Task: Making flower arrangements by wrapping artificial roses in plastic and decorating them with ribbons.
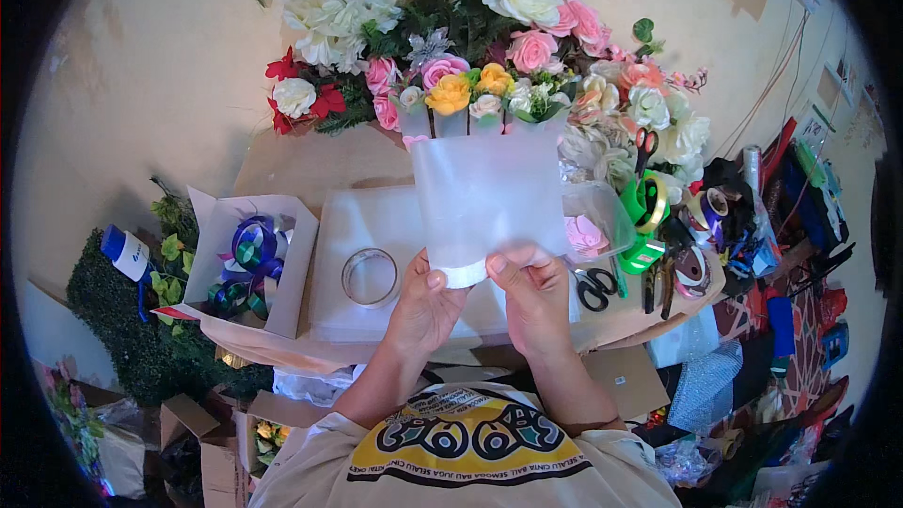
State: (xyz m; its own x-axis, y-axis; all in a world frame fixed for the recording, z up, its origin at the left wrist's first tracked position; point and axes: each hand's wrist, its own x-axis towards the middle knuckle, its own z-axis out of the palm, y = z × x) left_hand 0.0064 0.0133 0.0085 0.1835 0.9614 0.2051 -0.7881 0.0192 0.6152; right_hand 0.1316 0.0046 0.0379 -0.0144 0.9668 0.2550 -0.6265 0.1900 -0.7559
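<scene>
My left hand (428, 307) and my right hand (540, 300) together hold up a translucent plastic sheet (490, 187) curved into a sleeve. A white tape-like band (463, 274) wraps its narrow lower end. My left thumb presses one side of that band; my right thumb and fingers pinch the other side. Just left of my left hand, a roll of tape (344, 281) lies on a stack of translucent sheets (342, 229). To the right of my right hand are black-handled scissors (596, 289). Behind the sleeve stand artificial yellow roses (449, 94), their holders partly hidden.
A white box (303, 271) of curled ribbons stands at left, beside a blue-capped bottle (132, 257). At right are a clear plastic container (612, 219), a green tape dispenser (640, 226) and red-and-black-handled scissors (645, 144). Artificial white roses (522, 0) line the back.
</scene>
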